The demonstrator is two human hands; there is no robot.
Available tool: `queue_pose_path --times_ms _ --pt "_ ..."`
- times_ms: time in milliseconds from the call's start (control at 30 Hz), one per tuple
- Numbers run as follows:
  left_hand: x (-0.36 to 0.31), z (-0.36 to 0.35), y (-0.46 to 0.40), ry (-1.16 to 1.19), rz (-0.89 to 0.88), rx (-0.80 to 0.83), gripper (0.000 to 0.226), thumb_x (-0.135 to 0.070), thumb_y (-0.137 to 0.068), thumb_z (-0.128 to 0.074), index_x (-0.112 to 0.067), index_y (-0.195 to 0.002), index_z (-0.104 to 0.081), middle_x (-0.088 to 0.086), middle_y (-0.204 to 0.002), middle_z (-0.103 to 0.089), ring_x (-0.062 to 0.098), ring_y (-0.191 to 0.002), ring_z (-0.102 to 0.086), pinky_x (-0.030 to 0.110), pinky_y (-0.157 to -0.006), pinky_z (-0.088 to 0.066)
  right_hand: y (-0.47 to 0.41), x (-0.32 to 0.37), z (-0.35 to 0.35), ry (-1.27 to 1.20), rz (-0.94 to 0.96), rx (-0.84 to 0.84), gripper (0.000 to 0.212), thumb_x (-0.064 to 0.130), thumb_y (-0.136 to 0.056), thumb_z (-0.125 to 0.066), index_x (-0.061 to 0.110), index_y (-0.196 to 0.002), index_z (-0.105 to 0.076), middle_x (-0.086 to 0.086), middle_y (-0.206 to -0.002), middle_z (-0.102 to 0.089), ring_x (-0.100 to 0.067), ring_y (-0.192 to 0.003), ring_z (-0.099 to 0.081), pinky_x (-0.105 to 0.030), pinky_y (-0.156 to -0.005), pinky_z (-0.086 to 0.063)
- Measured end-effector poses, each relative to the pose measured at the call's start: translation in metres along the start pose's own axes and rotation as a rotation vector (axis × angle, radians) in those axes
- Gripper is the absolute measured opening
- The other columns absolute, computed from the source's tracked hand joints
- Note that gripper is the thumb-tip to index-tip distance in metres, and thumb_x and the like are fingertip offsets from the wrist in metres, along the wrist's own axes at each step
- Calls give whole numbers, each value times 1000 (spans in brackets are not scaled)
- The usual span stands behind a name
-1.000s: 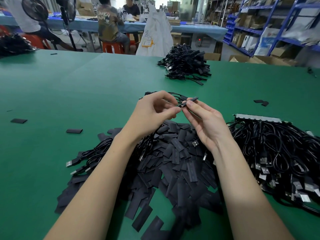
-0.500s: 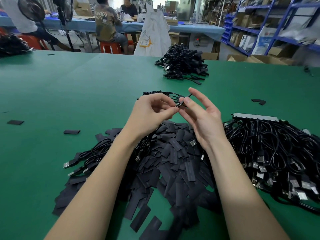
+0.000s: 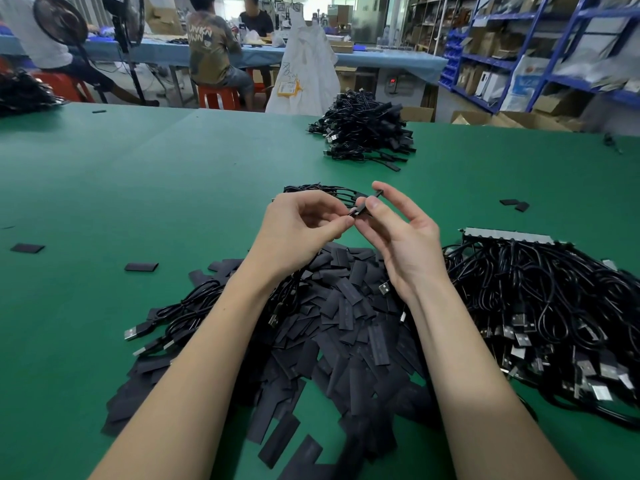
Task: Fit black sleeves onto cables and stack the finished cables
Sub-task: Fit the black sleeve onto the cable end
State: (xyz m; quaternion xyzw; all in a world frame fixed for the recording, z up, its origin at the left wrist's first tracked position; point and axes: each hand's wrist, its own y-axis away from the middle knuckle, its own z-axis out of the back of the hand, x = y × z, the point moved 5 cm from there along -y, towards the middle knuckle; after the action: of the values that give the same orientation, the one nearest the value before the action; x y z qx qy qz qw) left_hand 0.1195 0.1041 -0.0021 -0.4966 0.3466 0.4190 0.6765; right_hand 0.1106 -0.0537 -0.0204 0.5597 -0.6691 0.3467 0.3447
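Both hands meet above the green tabletop, each with its grip on the same small piece. Left hand pinches one end of a black sleeve between thumb and forefinger, its other fingers curled. Right hand pinches the other end with thumb and forefinger (its remaining fingers are spread loosely upward). A thin black cable end pokes out past the right fingertips; whether it sits inside the sleeve cannot be told. Just behind the hands lies a small looped cable bundle. Beneath the wrists spreads a heap of loose black sleeves. To the right lies a large mass of cables with USB plugs; a stack of cables rests well apart at the far edge.
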Motion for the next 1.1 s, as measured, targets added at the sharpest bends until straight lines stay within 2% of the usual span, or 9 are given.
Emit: queue_pose_path --times_ms 367,900,1000,1100 --pt "-4 0 0 -42 -31 -23 3 -12 -85 -80 -12 -86 -77 -5 -73 -73 9 -66 -64 23 -69 -53 1 -5 -2 -25 17 -14 22 0 -88 -73 15 -103 -75 -14 -93 -75 -20 -87 -71 -28 -78 -60" --pt "1 6 -1 -121 5 -51 7 -24 -84 -82 -20 -81 -77 -4 -69 -74 11 -65 -71 22 -65 -55 1 -9 -5 7 12 -40 22 -1 -88 -73 16 -103 -75 -10 -91 -77 -15 -84 -74 -27 -77 -60" --pt "5 4 0 -103 54 -55 9 -27 -85 -81 -20 -82 -76 -6 -72 -73 13 -58 -71 19 -58 -52 1 -9 -3 20 7 -73 22 1 -89 -73 14 -107 -75 -9 -92 -77 -15 -83 -74 -26 -76 -60" --pt "2 3 0 -103 65 -46 9 -26 -87 -80 -18 -84 -76 -4 -75 -73 15 -53 -68 21 -55 -50 1 -8 -3 61 -16 -94 28 12 -91 -74 16 -119 -71 -3 -91 -79 -17 -80 -76 -25 -72 -60"
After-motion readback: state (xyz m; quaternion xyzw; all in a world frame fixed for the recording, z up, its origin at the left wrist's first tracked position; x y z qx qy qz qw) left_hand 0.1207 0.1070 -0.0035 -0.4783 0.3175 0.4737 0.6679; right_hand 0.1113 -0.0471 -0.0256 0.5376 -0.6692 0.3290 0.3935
